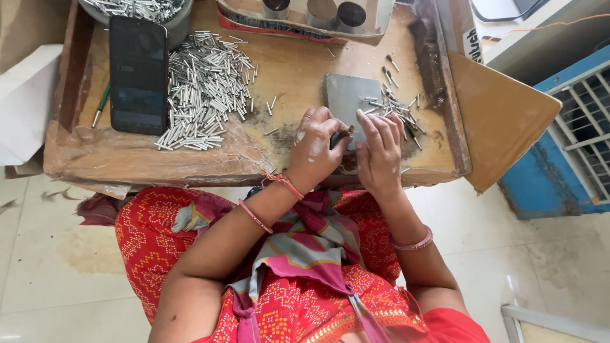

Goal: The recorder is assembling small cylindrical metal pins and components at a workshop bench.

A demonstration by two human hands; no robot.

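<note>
My left hand [316, 147] is closed around a small dark tool [339, 135] at the near edge of a grey metal plate [348, 95]. My right hand [379, 150] rests beside it, fingers pressed down on the plate's near right corner; what lies under them is hidden. A few short metal pins [399, 109] lie scattered by the plate's right side. A large heap of the same silver pins [204, 89] lies to the left of my hands on the low wooden table [292, 67].
A black phone [138, 74] lies flat at the table's left, a green pen [100, 105] beside it. A metal bowl of pins [141, 11] and a cardboard box with metal cylinders [324, 16] stand at the back. A cardboard sheet [499, 117] leans at the right.
</note>
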